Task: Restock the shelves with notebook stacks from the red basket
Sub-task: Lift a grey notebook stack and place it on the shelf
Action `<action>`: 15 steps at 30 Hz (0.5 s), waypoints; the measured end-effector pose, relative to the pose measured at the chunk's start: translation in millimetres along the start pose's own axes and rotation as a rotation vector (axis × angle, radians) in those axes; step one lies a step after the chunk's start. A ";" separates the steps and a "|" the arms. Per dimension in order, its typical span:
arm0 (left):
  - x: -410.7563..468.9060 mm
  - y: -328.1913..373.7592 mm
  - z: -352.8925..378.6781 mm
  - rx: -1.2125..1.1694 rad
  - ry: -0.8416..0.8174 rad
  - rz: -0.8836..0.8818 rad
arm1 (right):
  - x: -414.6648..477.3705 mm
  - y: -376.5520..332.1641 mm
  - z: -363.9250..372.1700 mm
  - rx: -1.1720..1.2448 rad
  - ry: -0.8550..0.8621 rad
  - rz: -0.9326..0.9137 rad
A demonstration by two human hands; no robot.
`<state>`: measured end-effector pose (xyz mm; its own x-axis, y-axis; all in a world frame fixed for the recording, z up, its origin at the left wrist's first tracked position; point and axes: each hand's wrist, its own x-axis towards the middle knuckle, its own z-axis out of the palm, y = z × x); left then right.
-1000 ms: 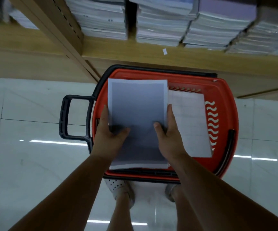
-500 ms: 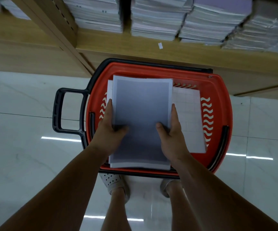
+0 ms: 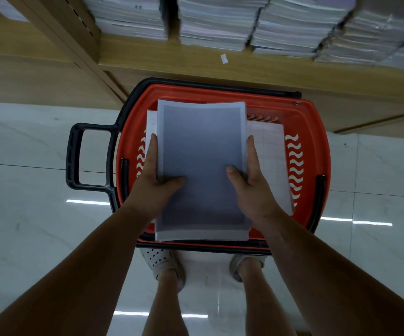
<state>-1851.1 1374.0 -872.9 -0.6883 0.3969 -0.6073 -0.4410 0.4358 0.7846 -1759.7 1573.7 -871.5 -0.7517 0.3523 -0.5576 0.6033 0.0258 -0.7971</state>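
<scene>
Bare legs and shoes (image 3: 164, 263) at lower centre on the pale floor (image 3: 26, 238). Above them, left hand (image 3: 156, 183) and right hand (image 3: 253, 187), each grip closed on a side of the grey notebook stack (image 3: 201, 166), mid-frame over the red basket (image 3: 312, 132). White notebooks (image 3: 268, 151) inside. Along the top, shelf (image 3: 171, 61) with stacks (image 3: 220, 23).

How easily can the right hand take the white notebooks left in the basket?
Probably not now: the right hand and left hand both hold the grey stack, which covers most of the white notebooks.
</scene>
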 end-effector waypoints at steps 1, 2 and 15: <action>-0.5 -0.1 0.9 -0.013 0.001 0.008 | 0.4 1.7 -0.3 0.019 -0.006 0.001; -1.3 0.5 2.3 -0.028 0.003 0.015 | 0.5 3.8 -1.0 0.023 -0.005 0.004; -102.1 138.2 17.5 -0.089 0.018 0.170 | -87.5 -113.8 -78.2 0.092 0.033 -0.099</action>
<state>-1831.7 1407.8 -704.6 -0.7672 0.4439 -0.4629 -0.3657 0.2902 0.8843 -1741.7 1613.2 -713.8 -0.7962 0.3828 -0.4685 0.4985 -0.0238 -0.8666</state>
